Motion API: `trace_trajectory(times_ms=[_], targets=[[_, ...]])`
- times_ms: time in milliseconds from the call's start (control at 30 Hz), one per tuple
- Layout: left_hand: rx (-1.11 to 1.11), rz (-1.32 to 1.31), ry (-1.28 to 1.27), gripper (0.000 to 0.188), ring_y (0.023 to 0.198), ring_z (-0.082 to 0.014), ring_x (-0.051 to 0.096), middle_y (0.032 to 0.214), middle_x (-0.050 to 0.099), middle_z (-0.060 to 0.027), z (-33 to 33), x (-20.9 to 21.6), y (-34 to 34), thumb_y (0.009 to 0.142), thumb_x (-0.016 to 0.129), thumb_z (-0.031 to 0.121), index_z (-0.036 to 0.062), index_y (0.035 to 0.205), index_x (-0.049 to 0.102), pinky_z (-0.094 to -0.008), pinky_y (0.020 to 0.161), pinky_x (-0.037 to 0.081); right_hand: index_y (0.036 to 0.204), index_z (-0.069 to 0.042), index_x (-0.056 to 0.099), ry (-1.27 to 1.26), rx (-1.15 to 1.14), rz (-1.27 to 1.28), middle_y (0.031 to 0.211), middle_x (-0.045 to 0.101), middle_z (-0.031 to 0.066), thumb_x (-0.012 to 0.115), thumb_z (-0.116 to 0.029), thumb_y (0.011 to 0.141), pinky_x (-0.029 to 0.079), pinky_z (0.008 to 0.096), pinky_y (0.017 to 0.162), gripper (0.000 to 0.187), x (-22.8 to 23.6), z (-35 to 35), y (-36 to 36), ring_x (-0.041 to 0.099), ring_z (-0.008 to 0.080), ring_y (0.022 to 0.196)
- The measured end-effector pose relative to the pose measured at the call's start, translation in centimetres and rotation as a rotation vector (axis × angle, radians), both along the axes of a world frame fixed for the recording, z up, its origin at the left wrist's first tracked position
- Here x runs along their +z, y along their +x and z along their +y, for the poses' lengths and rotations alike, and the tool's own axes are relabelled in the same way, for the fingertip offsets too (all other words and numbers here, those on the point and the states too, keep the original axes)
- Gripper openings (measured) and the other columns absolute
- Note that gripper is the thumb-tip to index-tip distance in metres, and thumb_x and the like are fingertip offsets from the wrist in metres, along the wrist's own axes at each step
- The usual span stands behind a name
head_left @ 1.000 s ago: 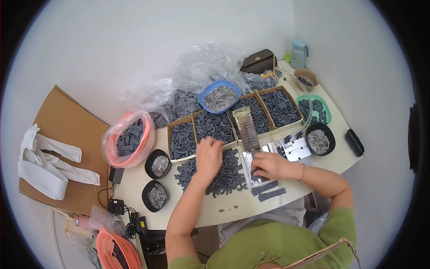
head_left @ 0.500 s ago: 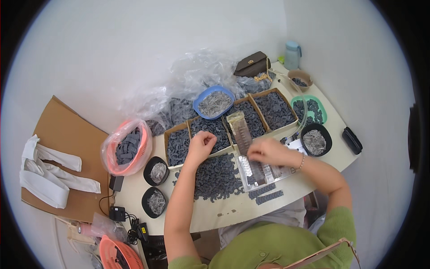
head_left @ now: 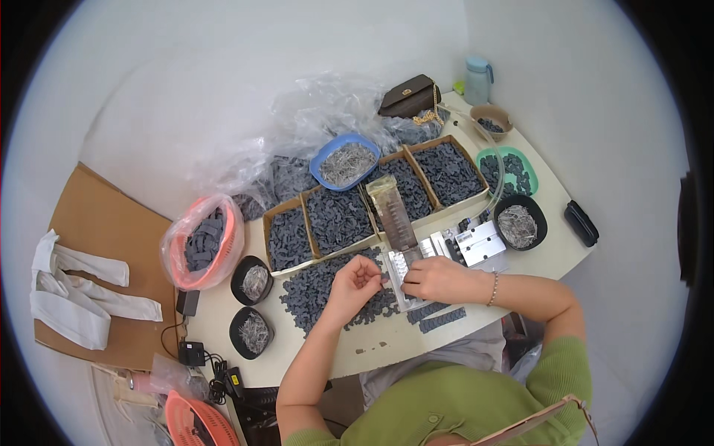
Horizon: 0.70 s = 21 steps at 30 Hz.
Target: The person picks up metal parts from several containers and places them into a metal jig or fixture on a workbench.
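My left hand point(head_left: 352, 288) is over the right part of a heap of small dark grey plastic pieces point(head_left: 312, 290). Its fingertips are pinched together beside a clear-walled fixture point(head_left: 396, 266); whatever lies between them is too small to make out. My right hand point(head_left: 439, 279), with its fingers bent and closed, rests over the fixture and hides much of it, along with anything it may grip. A clear-topped box-like chute point(head_left: 393, 214) leans at the fixture's far end. To the right of the fixture sits a silver metal block point(head_left: 480, 244). Joined strips of grey pieces point(head_left: 442, 320) lie in front.
Behind the heap stands a divided cardboard box point(head_left: 338, 219) full of grey pieces. A blue tray point(head_left: 343, 162) and black bowls point(head_left: 253, 281) hold thin metal pins. Another black bowl point(head_left: 520, 227) and a green tray point(head_left: 513, 172) stand at right, a pink basket point(head_left: 201, 245) at left.
My left hand has come down and right from the cardboard box's edge to beside the fixture. My right hand has lowered slightly onto the fixture, uncovering the silver block. The view has shifted slightly.
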<state>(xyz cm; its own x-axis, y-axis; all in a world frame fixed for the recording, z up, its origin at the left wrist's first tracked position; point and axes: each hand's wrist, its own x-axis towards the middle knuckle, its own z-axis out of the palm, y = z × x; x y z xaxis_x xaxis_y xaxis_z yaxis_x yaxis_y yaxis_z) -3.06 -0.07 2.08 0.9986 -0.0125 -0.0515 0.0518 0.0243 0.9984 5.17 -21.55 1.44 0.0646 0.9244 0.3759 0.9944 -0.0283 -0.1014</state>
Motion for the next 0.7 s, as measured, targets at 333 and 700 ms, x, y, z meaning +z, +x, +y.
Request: trace_trajectory(times_ms=[333,700], targets=[[0.034,0.117,-0.001,0.017,0.088,-0.0121,0.060,0.091,0.061,-0.0033,1.0,0.4,-1.9,0.091,0.058,0.002,-0.0002,0.107,0.065,-0.0259,0.075,0.048,0.072,-0.005,0.061,-0.045,-0.030,-0.111,0.074,0.059,0.0052,0.060,-0.012,0.070,0.052,0.0323,0.062,0.007,0.8,0.8,-1.2,0.061,0.0218,0.073],[-0.031,-0.699,1.086,0.022,0.085,-0.0256,0.063,0.093,0.062,-0.0087,-3.8,-2.1,-1.4,0.073,0.066,0.001,0.0025,0.095,0.064,-0.0318,0.061,0.052,0.092,-0.007,0.067,-0.031,-0.166,0.282,0.086,0.060,0.0074,0.064,-0.009,0.074,0.051,0.0380,0.072,0.019,0.4,-0.6,1.7,0.061,0.0275,0.082]])
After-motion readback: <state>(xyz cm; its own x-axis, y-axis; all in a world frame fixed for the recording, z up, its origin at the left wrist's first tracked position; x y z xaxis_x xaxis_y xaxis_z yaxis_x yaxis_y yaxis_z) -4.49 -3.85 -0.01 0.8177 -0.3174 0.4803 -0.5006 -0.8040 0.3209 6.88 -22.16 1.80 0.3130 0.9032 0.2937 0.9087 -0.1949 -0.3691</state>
